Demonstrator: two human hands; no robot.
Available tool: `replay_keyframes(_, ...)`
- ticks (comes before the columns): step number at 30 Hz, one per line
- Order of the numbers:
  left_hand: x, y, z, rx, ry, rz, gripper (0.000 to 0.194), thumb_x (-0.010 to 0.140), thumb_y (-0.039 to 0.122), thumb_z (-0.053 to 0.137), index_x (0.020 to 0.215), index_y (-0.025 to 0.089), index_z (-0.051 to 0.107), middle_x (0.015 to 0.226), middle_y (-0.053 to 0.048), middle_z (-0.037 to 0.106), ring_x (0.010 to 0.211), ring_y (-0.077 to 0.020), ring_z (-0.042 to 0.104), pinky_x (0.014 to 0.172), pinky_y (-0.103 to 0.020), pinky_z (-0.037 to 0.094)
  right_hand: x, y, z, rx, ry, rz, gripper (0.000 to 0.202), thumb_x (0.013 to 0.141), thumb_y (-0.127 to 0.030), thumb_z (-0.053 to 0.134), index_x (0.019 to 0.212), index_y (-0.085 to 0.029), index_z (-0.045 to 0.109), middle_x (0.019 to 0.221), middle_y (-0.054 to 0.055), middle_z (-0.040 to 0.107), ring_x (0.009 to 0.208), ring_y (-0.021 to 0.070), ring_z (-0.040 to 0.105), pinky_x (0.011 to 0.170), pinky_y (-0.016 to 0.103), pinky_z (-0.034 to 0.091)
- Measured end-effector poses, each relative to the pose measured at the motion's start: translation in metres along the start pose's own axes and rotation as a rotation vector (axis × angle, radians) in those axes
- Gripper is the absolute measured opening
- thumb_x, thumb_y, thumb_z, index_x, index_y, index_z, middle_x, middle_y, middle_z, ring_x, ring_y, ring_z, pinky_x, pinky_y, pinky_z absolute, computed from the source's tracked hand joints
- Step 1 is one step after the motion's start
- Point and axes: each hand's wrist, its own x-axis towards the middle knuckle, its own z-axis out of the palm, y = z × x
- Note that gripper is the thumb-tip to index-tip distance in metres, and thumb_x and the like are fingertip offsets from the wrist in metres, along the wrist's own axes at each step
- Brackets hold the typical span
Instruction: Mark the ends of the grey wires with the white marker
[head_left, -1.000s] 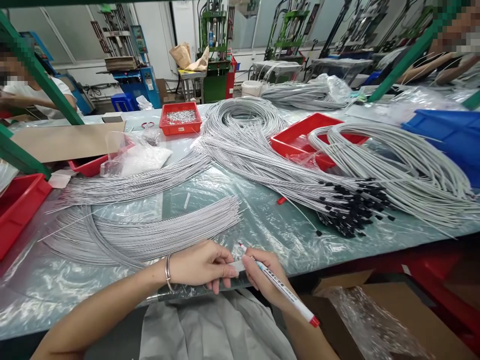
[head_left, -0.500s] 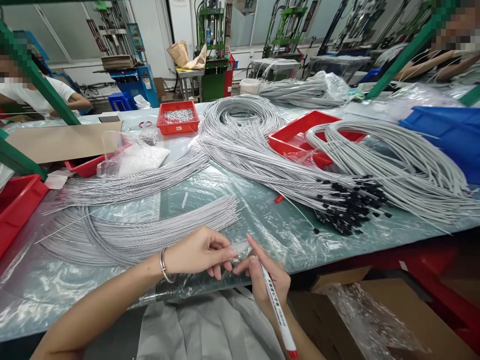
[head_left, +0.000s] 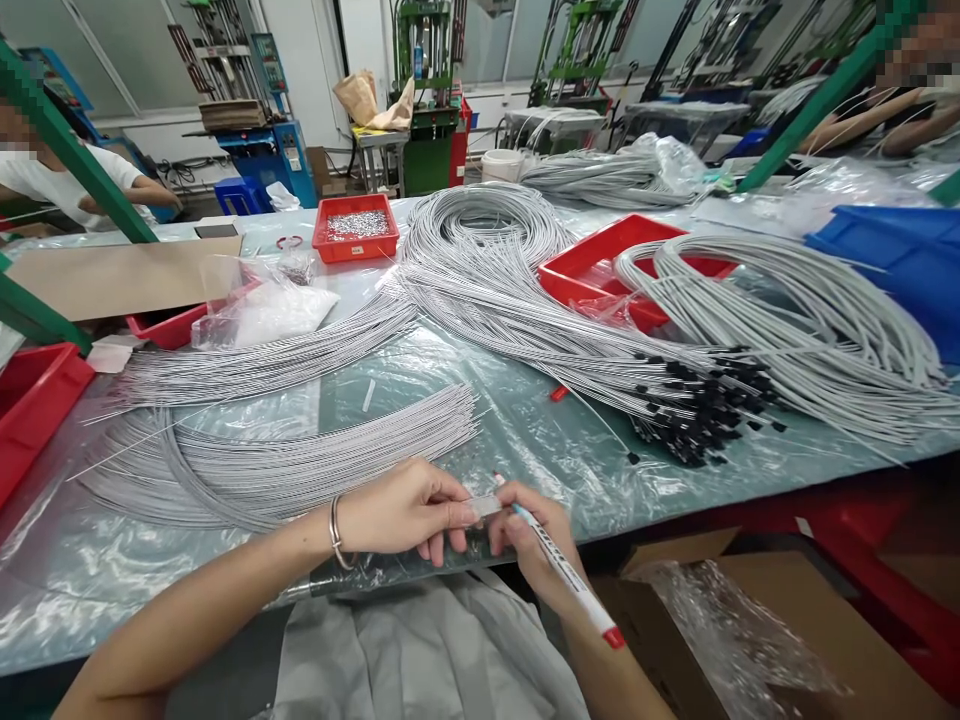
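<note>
My left hand [head_left: 431, 510], with a bangle at the wrist, pinches one end of a small whitish translucent strip [head_left: 486, 505] above the table's front edge. My right hand [head_left: 536, 535] holds a white marker pen [head_left: 566, 572] with a red end, slanting down to the right, and its fingers meet the strip's other end. Just behind my left hand lies a fan of cut grey cables [head_left: 352, 455]. A similar small white piece [head_left: 369, 395] rests farther back on the plastic-covered table [head_left: 540, 440].
A large cable bundle [head_left: 525, 320] with black connector ends [head_left: 705, 405] crosses the middle. Coiled cables [head_left: 810, 320] lie at right beside red trays [head_left: 600, 260] and a blue bin [head_left: 892, 260]. A red tray of small metal parts [head_left: 356, 228] stands behind. Co-workers sit at both far sides.
The pen has swung so its red end sits farther right and higher. My right fingers have curled in to the strip, which now shows more plainly between my hands.
</note>
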Motion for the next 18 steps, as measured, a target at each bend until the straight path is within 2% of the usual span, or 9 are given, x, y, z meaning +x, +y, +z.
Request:
replay_keyframes(2, -0.001, 0.002, 0.001, 0.074, -0.049, -0.025, 0.031, 0.088, 0.035, 0.047, 0.078, 0.009, 0.057, 0.071, -0.005, 0.062, 0.052, -0.0076, 0.056, 0.047, -0.014, 0.043, 0.003, -0.003, -0.002, 0.038, -0.114, 0.103, 0.037, 0.09, -0.037, 0.042, 0.06, -0.015, 0.041, 0.041, -0.002, 0.044, 0.036, 0.007, 0.038, 0.04, 0.02, 0.03)
replay_keyframes(4, -0.002, 0.003, 0.002, 0.134, -0.081, -0.042, 0.029, 0.089, 0.034, 0.046, 0.078, 0.009, 0.057, 0.073, -0.004, 0.062, 0.053, -0.0077, 0.058, 0.048, -0.014, 0.044, 0.005, -0.007, -0.001, 0.037, -0.153, 0.142, 0.041, 0.091, -0.034, 0.042, 0.055, -0.015, 0.037, 0.038, -0.002, 0.04, 0.035, 0.0058, 0.035, 0.039, 0.019, 0.028)
replay_keyframes(9, 0.0, 0.002, 0.005, 0.17, -0.032, -0.025, 0.032, 0.089, 0.037, 0.045, 0.077, 0.009, 0.056, 0.072, -0.004, 0.062, 0.055, -0.009, 0.059, 0.047, -0.014, 0.043, 0.006, -0.011, -0.001, -0.002, -0.092, 0.124, 0.044, 0.091, -0.033, 0.042, 0.052, -0.015, 0.035, 0.037, -0.002, 0.04, 0.035, 0.0057, 0.035, 0.039, 0.019, 0.028)
replay_keyframes(11, 0.002, 0.001, 0.005, 0.137, -0.013, -0.015, 0.034, 0.089, 0.038, 0.044, 0.078, 0.009, 0.056, 0.07, -0.004, 0.061, 0.054, -0.009, 0.058, 0.046, -0.014, 0.042, 0.005, -0.01, -0.001, -0.061, -0.026, 0.105, 0.04, 0.091, -0.031, 0.042, 0.055, -0.014, 0.044, 0.04, -0.002, 0.044, 0.037, 0.0066, 0.039, 0.041, 0.02, 0.032)
replay_keyframes(13, 0.002, 0.002, 0.003, 0.084, -0.001, -0.006, 0.034, 0.089, 0.039, 0.044, 0.079, 0.009, 0.057, 0.072, -0.004, 0.061, 0.053, -0.0085, 0.057, 0.046, -0.015, 0.043, 0.003, -0.01, 0.001, -0.135, 0.124, 0.034, 0.027, 0.091, -0.026, 0.042, 0.078, -0.013, 0.061, 0.047, -0.001, 0.052, 0.042, 0.0087, 0.045, 0.049, 0.022, 0.04)
replay_keyframes(14, 0.002, 0.003, 0.002, 0.054, 0.008, -0.001, 0.034, 0.089, 0.039, 0.045, 0.08, 0.009, 0.057, 0.073, -0.005, 0.061, 0.052, -0.0083, 0.057, 0.046, -0.015, 0.043, 0.003, -0.009, 0.003, -0.182, 0.205, -0.031, 0.025, 0.091, -0.023, 0.041, 0.095, -0.012, 0.063, 0.052, 0.0, 0.056, 0.046, 0.0102, 0.049, 0.055, 0.024, 0.044)
replay_keyframes(16, 0.002, 0.006, 0.0, 0.008, 0.022, 0.003, 0.035, 0.088, 0.04, 0.047, 0.079, 0.008, 0.056, 0.072, -0.006, 0.061, 0.052, -0.0082, 0.056, 0.046, -0.015, 0.043, 0.001, -0.008, 0.009, -0.276, 0.303, -0.186, 0.035, 0.09, -0.016, 0.04, 0.122, -0.013, 0.054, 0.06, 0.001, 0.061, 0.055, 0.0126, 0.054, 0.067, 0.029, 0.047)
replay_keyframes(18, 0.002, 0.008, -0.001, -0.011, 0.029, -0.002, 0.036, 0.087, 0.041, 0.048, 0.077, 0.007, 0.056, 0.069, -0.007, 0.06, 0.051, -0.0084, 0.056, 0.046, -0.015, 0.044, -0.001, -0.006, 0.016, -0.351, 0.293, -0.324, 0.047, 0.086, -0.007, 0.041, 0.133, -0.017, 0.045, 0.062, 0.0, 0.061, 0.058, 0.0127, 0.055, 0.067, 0.029, 0.046)
